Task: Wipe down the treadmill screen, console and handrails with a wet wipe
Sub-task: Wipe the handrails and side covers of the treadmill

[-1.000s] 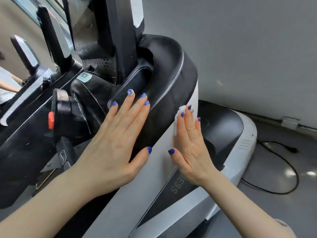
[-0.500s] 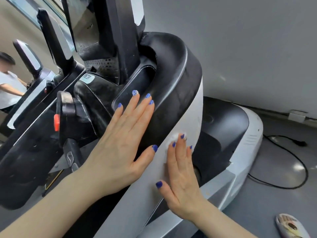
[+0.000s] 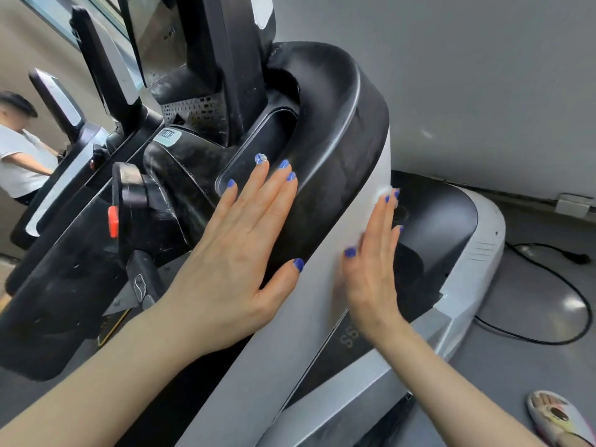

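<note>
I look down the side of a treadmill. Its black console rim (image 3: 338,130) curves over a silver-white side upright (image 3: 245,359). My left hand (image 3: 238,253) lies flat with straight fingers on the black rim, fingertips at the edge of a recessed tray (image 3: 271,137). My right hand (image 3: 371,262) presses a white wet wipe (image 3: 383,190) flat against the silver upright; only a bit of the wipe shows past the fingertips. The screen (image 3: 151,33) rises at the top, seen edge on.
A black handrail (image 3: 64,253) with a red stop clip (image 3: 113,221) runs at the left. The black and silver motor cover (image 3: 477,240) lies below. A black cable (image 3: 554,279) loops on the grey floor. A person in white (image 3: 16,150) stands far left. My slipper (image 3: 561,417) shows bottom right.
My right hand slid down the silver upright with the wipe, then back up toward the black rim. My left hand stayed flat on the rim. The view drifted slightly.
</note>
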Available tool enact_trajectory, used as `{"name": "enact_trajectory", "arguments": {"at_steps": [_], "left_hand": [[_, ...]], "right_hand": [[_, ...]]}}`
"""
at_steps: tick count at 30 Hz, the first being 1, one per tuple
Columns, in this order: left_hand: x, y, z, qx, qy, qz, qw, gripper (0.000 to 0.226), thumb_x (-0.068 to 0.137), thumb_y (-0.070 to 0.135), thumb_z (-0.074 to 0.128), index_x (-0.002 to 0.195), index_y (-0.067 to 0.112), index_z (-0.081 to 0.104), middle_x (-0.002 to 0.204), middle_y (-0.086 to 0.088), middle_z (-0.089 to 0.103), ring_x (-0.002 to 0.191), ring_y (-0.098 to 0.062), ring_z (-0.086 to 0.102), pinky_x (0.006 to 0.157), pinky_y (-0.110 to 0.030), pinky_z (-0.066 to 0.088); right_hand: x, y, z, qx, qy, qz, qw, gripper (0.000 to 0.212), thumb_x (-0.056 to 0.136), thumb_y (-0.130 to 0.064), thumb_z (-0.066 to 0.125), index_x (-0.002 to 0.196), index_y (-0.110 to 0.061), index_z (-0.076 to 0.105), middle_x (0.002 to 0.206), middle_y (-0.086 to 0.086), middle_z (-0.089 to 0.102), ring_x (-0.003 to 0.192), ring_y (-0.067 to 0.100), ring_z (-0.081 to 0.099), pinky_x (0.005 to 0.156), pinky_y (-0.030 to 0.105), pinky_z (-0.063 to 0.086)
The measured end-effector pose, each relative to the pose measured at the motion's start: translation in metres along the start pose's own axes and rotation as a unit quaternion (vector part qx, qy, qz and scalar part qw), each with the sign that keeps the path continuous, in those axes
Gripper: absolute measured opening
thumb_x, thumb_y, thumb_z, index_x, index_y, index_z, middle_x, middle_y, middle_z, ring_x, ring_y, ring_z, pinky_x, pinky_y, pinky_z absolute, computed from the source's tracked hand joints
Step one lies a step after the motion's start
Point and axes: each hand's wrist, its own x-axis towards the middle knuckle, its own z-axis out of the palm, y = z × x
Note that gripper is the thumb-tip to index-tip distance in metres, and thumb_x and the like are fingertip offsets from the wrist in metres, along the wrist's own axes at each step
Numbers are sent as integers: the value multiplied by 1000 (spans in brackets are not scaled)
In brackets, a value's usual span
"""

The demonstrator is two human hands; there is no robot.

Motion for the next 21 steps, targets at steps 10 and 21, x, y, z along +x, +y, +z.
{"name": "enact_trajectory", "arguments": {"at_steps": [10,21], "left_hand": [[0,2,-1,11,-6,-4,1000,79,93,37,43,159,6,14,168,-1,7,155,-19,-4,125,-47,4],[0,4,-4,32,-18,-3,999,80,93,39,43,159,7,11,168,-2,6,155,-19,-6,125,-44,0]], "right_hand": [[-14,24,-5,-15,-33,4,999,70,104,-57,17,157,-21,-12,167,2,-15,155,21,-10,120,57,-14],[-71,39,0,-57,-104,-31,992,83,102,-64,16,159,-7,-6,167,11,-14,154,30,-12,123,51,-10]]}}
